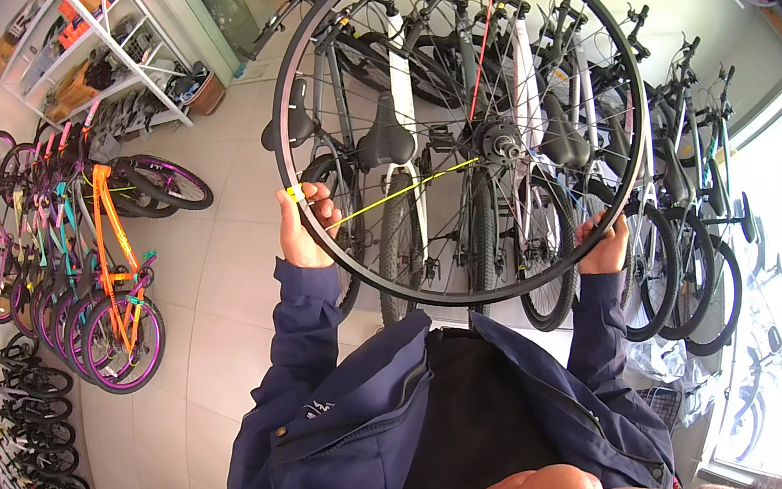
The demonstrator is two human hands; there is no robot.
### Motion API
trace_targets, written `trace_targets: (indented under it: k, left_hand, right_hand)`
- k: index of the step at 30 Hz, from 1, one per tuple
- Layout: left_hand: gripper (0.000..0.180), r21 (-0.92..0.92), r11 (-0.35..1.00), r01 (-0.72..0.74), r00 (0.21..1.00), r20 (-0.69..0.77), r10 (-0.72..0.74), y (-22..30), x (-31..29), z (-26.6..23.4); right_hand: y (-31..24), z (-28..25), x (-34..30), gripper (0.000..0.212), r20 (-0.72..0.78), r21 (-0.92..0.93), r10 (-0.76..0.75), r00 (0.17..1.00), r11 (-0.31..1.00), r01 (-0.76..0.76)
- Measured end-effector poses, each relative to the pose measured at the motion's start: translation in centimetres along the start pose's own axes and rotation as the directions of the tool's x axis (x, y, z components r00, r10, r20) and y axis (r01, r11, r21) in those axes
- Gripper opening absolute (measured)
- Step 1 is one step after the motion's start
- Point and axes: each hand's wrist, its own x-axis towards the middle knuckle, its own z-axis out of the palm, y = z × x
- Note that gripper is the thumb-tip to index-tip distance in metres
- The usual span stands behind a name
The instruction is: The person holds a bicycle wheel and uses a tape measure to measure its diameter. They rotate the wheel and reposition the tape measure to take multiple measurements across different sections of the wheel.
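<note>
I hold a bare bicycle wheel [486,296] with a black rim and no tyre up in front of me. My left hand [307,225] is closed around the rim's left side, beside a small yellow-and-white label [296,194]. My right hand [603,245] grips the rim at the lower right, its fingers partly behind it. From near the left hand a yellow spoke [403,192] runs to the dark hub [499,142]. A red spoke [485,33] reaches from the hub toward the top of the rim. The other spokes look dark.
Behind the wheel stands a row of bicycles, with saddles [385,134] and tyres close by. Other bicycles, one with an orange frame [112,246], line the left. A white shelf [94,51] holds parts at the back left. Pale floor tiles [212,261] lie between.
</note>
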Motion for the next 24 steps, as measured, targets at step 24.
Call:
trace_targets:
  k: [24]
  left_hand:
    - [0.038,0.318,0.946,0.064,0.987,-0.161,-0.012,1.1,-2.8,0.1]
  right_hand:
    - [1.5,-4.5,-1.4,0.03,-0.216,-0.407,0.069,0.974,0.9,-0.154]
